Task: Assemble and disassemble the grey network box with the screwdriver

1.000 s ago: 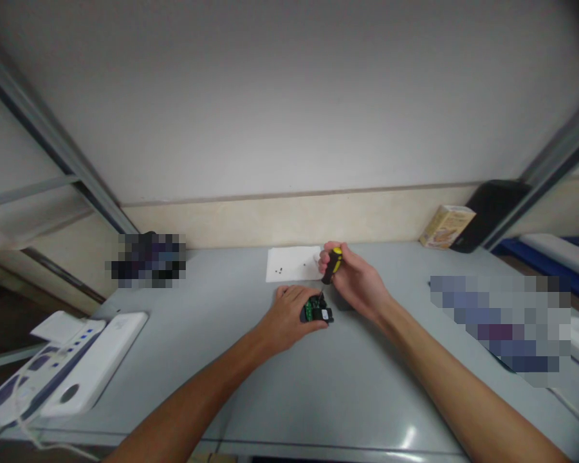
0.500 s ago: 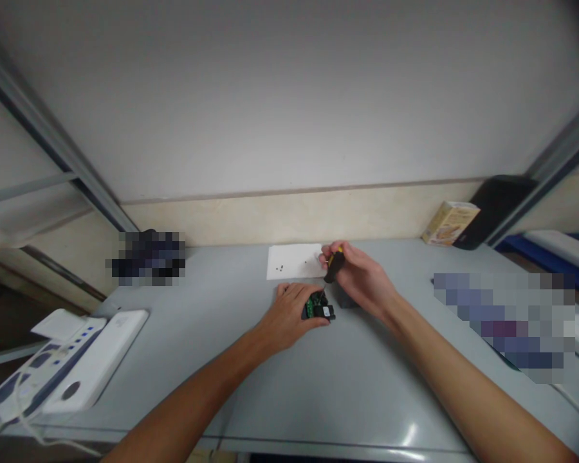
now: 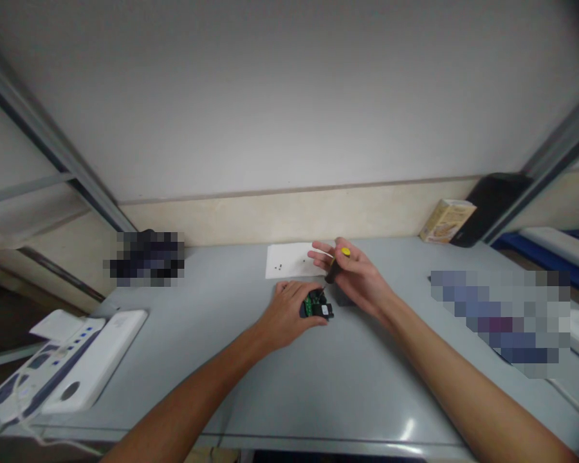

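Note:
My left hand [image 3: 289,315] is closed around a small black device with a green circuit board [image 3: 313,305], holding it on the grey table. A screwdriver [image 3: 336,267] with a black and yellow handle is in my right hand [image 3: 359,273], pinched near its yellow cap while the other fingers stretch away. The screwdriver points down, its tip at the circuit board; exact contact is too small to tell. Beneath my right hand lies a dark flat piece [image 3: 346,298], partly covered. Behind the hands is a white sheet of paper [image 3: 292,262] with several tiny dark screw-like bits on it.
On the left of the grey table [image 3: 197,386] are a power strip [image 3: 43,366] with cables and a white power bank-like slab [image 3: 99,360]. A yellow box [image 3: 446,220] leans by a black panel [image 3: 489,206] at the back right. Blurred items sit at both sides.
My right hand's fingers have loosened and spread around the screwdriver handle, and its yellow cap now shows, tilted to the right. My left hand and the device stay in place.

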### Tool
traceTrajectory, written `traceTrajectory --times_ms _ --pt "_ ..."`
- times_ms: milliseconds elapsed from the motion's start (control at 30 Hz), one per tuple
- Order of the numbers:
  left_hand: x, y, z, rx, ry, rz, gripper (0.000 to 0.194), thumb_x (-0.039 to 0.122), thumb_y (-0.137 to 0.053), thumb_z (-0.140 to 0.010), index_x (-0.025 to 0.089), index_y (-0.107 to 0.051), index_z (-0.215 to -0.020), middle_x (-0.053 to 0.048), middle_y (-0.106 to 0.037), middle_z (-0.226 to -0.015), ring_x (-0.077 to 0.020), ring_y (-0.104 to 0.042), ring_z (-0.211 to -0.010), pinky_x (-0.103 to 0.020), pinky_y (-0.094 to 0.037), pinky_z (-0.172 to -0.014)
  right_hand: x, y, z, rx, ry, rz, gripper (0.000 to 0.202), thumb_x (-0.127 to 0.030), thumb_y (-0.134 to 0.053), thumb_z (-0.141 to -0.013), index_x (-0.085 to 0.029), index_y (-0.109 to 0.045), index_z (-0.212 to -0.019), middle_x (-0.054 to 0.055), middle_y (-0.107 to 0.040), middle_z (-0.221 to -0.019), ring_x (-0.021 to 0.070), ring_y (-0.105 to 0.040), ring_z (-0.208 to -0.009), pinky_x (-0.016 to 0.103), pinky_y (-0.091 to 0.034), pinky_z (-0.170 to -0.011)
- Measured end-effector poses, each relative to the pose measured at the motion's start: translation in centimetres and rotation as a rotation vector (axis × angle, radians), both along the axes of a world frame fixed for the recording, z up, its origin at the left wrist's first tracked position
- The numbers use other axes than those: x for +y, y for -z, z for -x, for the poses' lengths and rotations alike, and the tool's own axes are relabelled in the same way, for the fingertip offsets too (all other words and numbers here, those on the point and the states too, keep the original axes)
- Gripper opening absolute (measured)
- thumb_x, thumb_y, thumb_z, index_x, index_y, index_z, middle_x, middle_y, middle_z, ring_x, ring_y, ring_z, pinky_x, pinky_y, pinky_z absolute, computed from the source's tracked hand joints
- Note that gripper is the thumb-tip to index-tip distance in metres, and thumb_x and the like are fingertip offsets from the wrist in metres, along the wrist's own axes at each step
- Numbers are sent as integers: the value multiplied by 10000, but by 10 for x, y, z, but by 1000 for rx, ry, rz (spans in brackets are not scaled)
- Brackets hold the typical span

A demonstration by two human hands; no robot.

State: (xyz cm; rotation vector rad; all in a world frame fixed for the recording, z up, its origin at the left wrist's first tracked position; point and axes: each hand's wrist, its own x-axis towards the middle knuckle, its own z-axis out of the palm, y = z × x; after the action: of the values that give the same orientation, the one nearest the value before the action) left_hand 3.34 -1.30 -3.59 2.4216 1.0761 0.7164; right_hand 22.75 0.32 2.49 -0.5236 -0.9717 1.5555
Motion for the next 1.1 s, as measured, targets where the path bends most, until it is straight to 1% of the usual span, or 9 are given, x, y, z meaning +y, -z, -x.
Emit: traceTrajectory --times_ms 167,267,400,500,600,700,833,1000,1100 --pt "0 -1 0 -5 7 6 609 471 -802 -812 283 -542 -1329 -50 -664 -1323 -274 -571 -1265 -456 -321 -1109 2 0 4 18 29 6 329 -584 -686 -871 -268 -592 -886 -76 -381 -563 105 -380 -481 253 -408 -529" --pt "0 0 0 -8 -3 3 611 477 -800 -813 279 -540 -1329 -56 -663 -1324 -277 -574 -1262 -460 -321 -1106 3 0 2 29 -12 40 342 -567 -649 -904 -261 -656 -1054 -11 -588 -763 135 -568 -671 286 -493 -669" --pt "-1 -1 0 3 0 5 591 477 -790 -823 280 -546 -1324 -51 -661 -1328 -279 -571 -1266 -462 -322 -1105 4 4 0 9 48 -8 210 -350 -805 -821 -243 -643 -899 28 -688 -1132 177 -659 -993 313 -500 -888" --pt "-3 -4 1 14 1 4 563 466 -779 -835 284 -549 -1315 -51 -662 -1330 -275 -570 -1264 -457 -317 -1107 4 6 1 23 66 -2 251 -334 -806 -831 -252 -568 -827 -31 -662 -823 111 -609 -690 258 -486 -696" --pt "-4 -5 1 11 8 -9 563 444 -787 -830 281 -545 -1312 -48 -666 -1321 -268 -574 -1258 -448 -316 -1103 5 5 3 46 67 10 236 -503 -694 -899 -289 -605 -939 -84 -432 -569 96 -382 -470 242 -392 -526" --pt "-3 -4 0 1 8 -16 582 434 -796 -821 272 -537 -1316 -51 -664 -1323 -269 -578 -1255 -447 -321 -1095 5 2 1 69 14 49 342 -566 -623 -920 -270 -655 -1088 -27 -562 -721 131 -525 -620 286 -472 -640" --pt "-2 -3 0 0 6 -23 576 427 -800 -819 265 -540 -1307 -59 -661 -1331 -272 -581 -1251 -451 -322 -1093 3 3 -2 12 0 21 227 -368 -804 -807 -227 -675 -930 37 -682 -1042 186 -643 -943 326 -488 -871" --pt "-2 -4 0 -2 14 -16 578 415 -807 -817 278 -536 -1309 -46 -663 -1333 -266 -578 -1262 -448 -320 -1096 3 4 2 55 -29 5 233 -457 -749 -865 -255 -640 -901 -61 -488 -628 94 -443 -530 252 -413 -590" --pt "-2 -2 0 -15 2 0 590 422 -816 -807 278 -537 -1307 -50 -665 -1329 -271 -575 -1269 -450 -323 -1098 4 3 2 97 -62 45 383 -589 -594 -930 -250 -674 -1089 -39 -489 -657 116 -459 -563 269 -422 -599"
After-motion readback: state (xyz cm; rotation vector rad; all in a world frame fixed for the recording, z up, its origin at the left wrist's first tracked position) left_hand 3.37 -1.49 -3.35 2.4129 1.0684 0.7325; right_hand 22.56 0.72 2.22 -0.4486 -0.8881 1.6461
